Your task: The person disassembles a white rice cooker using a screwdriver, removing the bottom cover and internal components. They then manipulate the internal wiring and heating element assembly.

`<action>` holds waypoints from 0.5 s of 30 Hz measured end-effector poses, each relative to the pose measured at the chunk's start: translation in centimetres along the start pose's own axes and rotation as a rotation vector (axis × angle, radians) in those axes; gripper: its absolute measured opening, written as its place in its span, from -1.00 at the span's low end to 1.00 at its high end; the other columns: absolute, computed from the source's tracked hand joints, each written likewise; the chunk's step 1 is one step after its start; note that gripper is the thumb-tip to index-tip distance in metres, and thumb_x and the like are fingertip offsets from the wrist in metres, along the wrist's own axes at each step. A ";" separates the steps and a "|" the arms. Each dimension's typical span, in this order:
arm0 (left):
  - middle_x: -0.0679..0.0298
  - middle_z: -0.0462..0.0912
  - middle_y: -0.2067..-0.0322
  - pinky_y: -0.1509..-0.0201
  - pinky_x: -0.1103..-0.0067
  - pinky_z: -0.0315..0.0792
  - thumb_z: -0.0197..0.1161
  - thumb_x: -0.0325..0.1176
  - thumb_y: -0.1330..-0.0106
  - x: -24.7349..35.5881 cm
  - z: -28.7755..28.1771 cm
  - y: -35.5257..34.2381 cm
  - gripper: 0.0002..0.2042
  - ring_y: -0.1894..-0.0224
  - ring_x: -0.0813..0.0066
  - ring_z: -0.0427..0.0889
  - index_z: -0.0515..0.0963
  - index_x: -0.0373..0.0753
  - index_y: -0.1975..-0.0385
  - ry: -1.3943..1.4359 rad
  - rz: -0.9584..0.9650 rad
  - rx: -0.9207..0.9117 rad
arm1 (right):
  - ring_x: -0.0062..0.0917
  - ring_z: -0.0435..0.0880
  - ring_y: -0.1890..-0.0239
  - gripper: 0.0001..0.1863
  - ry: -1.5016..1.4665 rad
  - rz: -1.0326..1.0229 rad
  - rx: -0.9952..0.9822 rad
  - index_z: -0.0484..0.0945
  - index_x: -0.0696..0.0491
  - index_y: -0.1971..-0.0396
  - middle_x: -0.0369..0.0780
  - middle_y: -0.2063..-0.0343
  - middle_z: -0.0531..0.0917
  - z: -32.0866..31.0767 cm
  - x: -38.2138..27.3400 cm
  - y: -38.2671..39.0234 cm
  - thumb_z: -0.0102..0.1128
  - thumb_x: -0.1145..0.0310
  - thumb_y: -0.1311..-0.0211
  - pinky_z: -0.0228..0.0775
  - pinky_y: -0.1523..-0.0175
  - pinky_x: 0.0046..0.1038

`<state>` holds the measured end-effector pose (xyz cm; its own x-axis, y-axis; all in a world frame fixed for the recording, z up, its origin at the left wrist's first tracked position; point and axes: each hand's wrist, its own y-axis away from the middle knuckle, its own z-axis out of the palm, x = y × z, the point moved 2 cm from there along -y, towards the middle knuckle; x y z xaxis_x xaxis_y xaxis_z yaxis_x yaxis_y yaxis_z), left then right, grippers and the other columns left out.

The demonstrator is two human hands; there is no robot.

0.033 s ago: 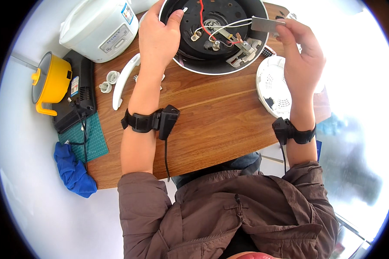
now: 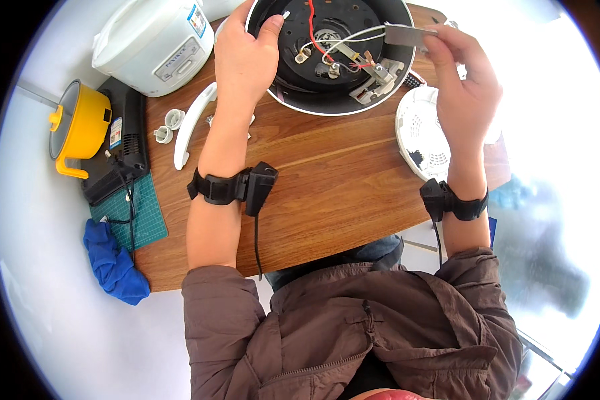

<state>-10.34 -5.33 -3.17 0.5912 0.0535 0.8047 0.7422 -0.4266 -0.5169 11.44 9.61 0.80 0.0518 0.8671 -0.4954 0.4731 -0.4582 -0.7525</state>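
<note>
At the top of the head view is an open, round appliance shell (image 2: 299, 105), with a pale rim and a dark inside. My left hand (image 2: 247, 63) grips its left rim, thumb over the edge by a small white wire end. Inside run a red wire (image 2: 311, 28) and white wires (image 2: 340, 45), joined to screw terminals near a metal bracket (image 2: 378, 75). Between the thumb and fingers of my right hand (image 2: 470, 90) is a thin, flat metal plate (image 2: 405, 36), held over the right rim. The white wires reach its left end; whether they are attached I cannot tell.
A white rice cooker (image 2: 150, 50) stands at the back left, beside a yellow pot (image 2: 87, 123) on a black device (image 2: 128, 150). Nearer lie a curved white handle (image 2: 192, 127), a green mat (image 2: 150, 213) and a blue cloth (image 2: 117, 267). A white vented cover (image 2: 417, 130) lies right.
My right hand and the metal plate have shifted very slightly left and up. My left hand and the shell stay where they were.
</note>
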 end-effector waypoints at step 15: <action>-0.08 0.72 0.07 -0.14 0.36 0.51 0.26 -0.39 -0.41 -0.7 0.2 0.0 -0.65 -0.01 0.06 0.71 0.54 -0.42 -0.13 0.007 0.062 0.012 | -0.45 0.70 0.21 -0.76 -0.023 -0.567 -0.353 0.75 -0.05 0.36 -0.37 0.34 0.76 3.1 -3.0 2.1 0.43 0.54 0.11 0.49 0.04 -0.41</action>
<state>-10.74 -5.21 -3.78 0.6340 0.0206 0.7730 0.7078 -0.4180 -0.5694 9.55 5.40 -0.61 -0.3062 0.9488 -0.0772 0.6815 0.1619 -0.7137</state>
